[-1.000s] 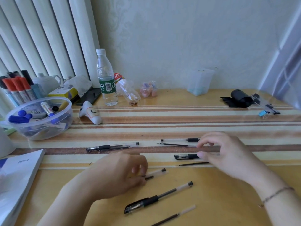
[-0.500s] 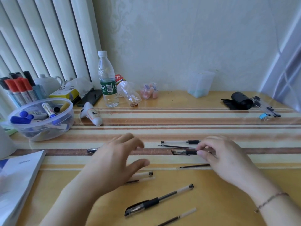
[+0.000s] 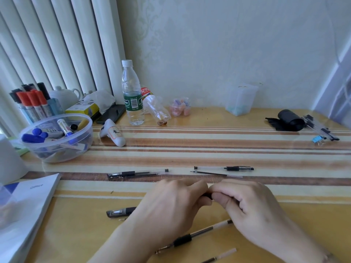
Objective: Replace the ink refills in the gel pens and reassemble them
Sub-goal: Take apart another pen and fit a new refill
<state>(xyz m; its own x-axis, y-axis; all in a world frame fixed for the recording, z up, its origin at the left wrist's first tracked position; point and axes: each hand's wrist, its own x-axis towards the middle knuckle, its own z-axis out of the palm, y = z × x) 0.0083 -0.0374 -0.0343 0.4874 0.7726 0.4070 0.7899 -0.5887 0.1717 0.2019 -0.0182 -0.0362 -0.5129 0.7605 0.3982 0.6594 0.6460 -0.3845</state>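
Note:
My left hand and my right hand meet fingertip to fingertip at the table's middle. Both are closed on a black gel pen; only a short dark piece shows between the fingers. Left of my left hand lies a black capped pen end. Below my hands lie a clear pen with a black grip and a loose refill. Farther back are a capped pen on the left and another pen with a refill beside it.
A clear tub of markers stands at the left, with a water bottle and a white gadget behind the pens. An Office booklet lies at the near left. A black roll and clips sit far right.
My right hand lifted the black pen off the striped cloth and brought it to the middle. My left hand left the parts it touched and closed on the pen's other end.

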